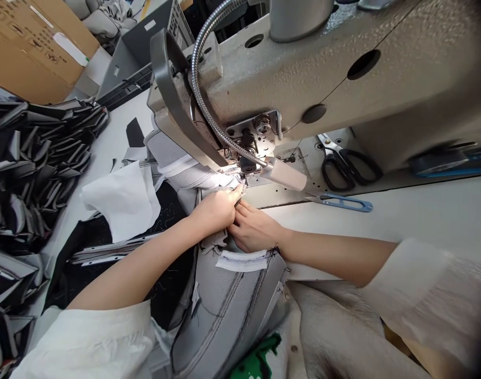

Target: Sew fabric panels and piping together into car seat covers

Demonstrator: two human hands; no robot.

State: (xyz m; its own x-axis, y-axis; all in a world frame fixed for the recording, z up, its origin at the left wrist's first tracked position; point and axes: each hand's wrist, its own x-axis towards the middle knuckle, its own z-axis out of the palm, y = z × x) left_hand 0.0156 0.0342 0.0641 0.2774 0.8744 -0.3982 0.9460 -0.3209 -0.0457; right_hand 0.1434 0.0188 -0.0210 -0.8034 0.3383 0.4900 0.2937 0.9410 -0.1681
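A grey stitched fabric cover (214,300) with white strips and loose black threads runs from my lap up under the head of a sewing machine (240,95). Close in front of the lit needle area (244,176), my left hand (219,209) pinches the fabric with thumb and fingers pressed together. Just behind and to its right, my right hand (258,229) is closed on the same cover, its fingers bent and touching the left hand. The fabric edge between the fingers is mostly hidden.
Black-handled scissors (343,163) and blue thread snips (339,201) lie right of the needle. Stacked dark and grey pieces (35,168) crowd the left side. White cloth (124,197) covers black fabric. A grey crate (133,50) and cardboard box (39,47) stand behind.
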